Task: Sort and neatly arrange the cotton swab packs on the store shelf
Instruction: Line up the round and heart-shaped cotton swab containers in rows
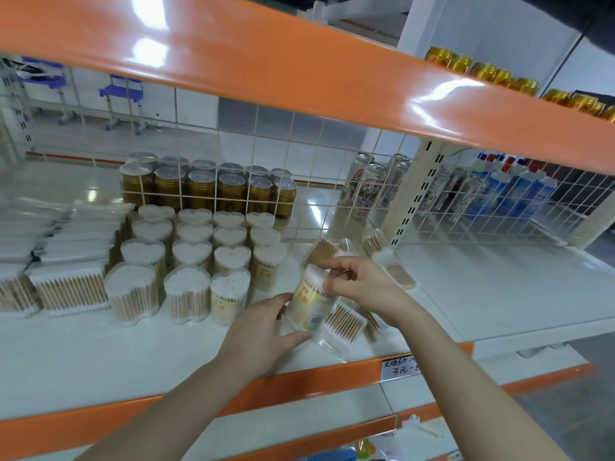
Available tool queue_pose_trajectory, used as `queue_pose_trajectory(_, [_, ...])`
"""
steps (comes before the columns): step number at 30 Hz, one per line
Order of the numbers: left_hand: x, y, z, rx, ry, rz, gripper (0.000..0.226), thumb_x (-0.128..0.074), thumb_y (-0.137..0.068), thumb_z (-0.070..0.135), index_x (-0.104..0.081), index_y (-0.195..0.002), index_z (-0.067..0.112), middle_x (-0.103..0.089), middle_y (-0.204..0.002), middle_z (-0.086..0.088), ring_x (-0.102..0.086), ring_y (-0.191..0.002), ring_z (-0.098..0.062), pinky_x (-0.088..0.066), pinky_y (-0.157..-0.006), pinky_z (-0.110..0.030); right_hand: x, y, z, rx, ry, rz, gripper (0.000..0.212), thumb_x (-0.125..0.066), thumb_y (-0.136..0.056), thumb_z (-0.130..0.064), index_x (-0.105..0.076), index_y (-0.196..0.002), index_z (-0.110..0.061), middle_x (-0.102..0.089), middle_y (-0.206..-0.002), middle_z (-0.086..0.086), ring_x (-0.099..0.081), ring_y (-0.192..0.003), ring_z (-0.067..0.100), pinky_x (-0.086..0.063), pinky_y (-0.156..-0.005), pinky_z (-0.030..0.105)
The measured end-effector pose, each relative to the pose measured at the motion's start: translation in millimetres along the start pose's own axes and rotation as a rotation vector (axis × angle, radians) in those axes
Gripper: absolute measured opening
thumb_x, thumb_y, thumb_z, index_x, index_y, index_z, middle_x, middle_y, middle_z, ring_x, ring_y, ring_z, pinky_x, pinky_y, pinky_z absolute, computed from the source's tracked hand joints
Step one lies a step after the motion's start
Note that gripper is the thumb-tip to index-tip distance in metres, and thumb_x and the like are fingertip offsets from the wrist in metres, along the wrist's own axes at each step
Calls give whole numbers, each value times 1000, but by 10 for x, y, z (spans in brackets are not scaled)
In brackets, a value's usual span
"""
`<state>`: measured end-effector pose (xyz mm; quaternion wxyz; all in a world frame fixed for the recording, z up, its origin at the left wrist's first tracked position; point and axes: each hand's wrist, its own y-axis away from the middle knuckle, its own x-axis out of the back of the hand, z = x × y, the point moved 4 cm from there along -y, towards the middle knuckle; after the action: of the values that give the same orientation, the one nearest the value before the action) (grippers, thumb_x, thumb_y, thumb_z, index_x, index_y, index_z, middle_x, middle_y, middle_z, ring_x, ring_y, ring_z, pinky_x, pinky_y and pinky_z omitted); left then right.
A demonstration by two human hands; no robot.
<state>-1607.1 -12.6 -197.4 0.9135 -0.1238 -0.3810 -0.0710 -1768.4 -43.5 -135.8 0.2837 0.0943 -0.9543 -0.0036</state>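
A round clear swab tub (pixel 309 302) with a yellow label is tilted above the white shelf (pixel 133 354). My left hand (pixel 263 331) grips its lower end and my right hand (pixel 356 282) pinches its top. To the left, heart-shaped tubs (pixel 186 257) of swabs stand in neat rows. Flat bagged swab packs (pixel 66 287) are lined up further left. Loose flat packs (pixel 342 324) lie under and beside the held tub, and more loose packs (pixel 327 249) lie behind it near the wire grid.
A wire grid (pixel 299 181) backs the shelf, with gold cans (pixel 199 188) and tall beer cans (pixel 366 191) behind it. An orange shelf edge (pixel 299 71) hangs overhead. A handwritten price tag (pixel 399 367) is clipped on the front lip. Another shelf bay adjoins on the right.
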Motion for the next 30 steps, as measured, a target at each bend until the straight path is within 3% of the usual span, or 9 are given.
queue_pose_trajectory(5, [105,57,-105,-70,-172,56,55,-58,-85,39,-44,-136,21,-51,-127,6,-45,-119,-14,-36,-98,-23,-56,-55,-7,30,88,79,40,-65,-81,-12,-59,-120,-10,-48,-79,-14,-48,-70,-2,-38,-57,3])
queue_pose_trajectory(7, [209,90,-141,-205,-286,166,44,-48,-81,33,-62,-117,13,-62,-110,1,-53,-104,-15,-41,-90,-23,-99,-93,-31,59,149,116,38,-69,-78,-13,-59,-115,-13,-50,-84,-11,-48,-73,0,-39,-60,3])
queue_pose_trajectory(9, [307,137,-207,-331,-284,276,40,-42,-75,26,-69,-100,10,-66,-92,-2,-48,-91,-12,-37,-83,-23,-183,-148,-27,80,203,121,41,-71,-75,-16,-59,-114,-11,-58,-95,0,-51,-78,5,-39,-63,6])
queue_pose_trajectory(12, [482,125,-285,-342,-290,339,37,-40,-78,18,-70,-97,8,-66,-91,-3,-47,-90,-14,-34,-81,-22,-313,-229,-9,104,281,144,48,-71,-75,-23,-55,-119,-13,-56,-107,1,-50,-89,7,-38,-64,4])
queue_pose_trajectory(14, [571,83,-350,-319,-319,365,37,-39,-78,18,-70,-97,8,-67,-93,-5,-48,-91,-14,-34,-80,-23,-392,-276,1,111,322,155,52,-71,-77,-28,-52,-123,-14,-54,-112,0,-48,-95,7,-37,-71,11])
queue_pose_trajectory(21, [641,-114,-524,-283,-503,250,42,-38,-80,23,-72,-99,9,-70,-104,-7,-67,-97,-27,-32,-93,-29,-603,-358,64,123,442,183,58,-67,-81,-34,-46,-131,-13,-51,-116,7,-50,-98,14,-35,-77,19])
queue_pose_trajectory(23, [614,-162,-548,-278,-538,207,42,-37,-80,24,-72,-101,13,-70,-106,-5,-66,-99,-26,-39,-95,-32,-610,-347,80,136,425,197,55,-67,-82,-33,-47,-130,-15,-51,-116,6,-51,-101,16,-35,-77,19])
queue_pose_trajectory(25, [591,-195,-564,-284,-569,173,42,-36,-81,24,-72,-102,17,-70,-107,-2,-66,-100,-23,-51,-84,-37,-600,-326,86,157,415,186,52,-68,-81,-29,-49,-128,-17,-49,-116,5,-51,-101,16,-37,-78,19])
queue_pose_trajectory(30, [536,-241,-605,-287,-522,119,45,-33,-84,24,-69,-108,13,-67,-114,-6,-63,-106,-28,-35,-95,-44,-532,-222,107,183,395,110,53,-64,-75,-4,-52,-126,-17,-45,-107,-2,-47,-79,6,-41,-74,16])
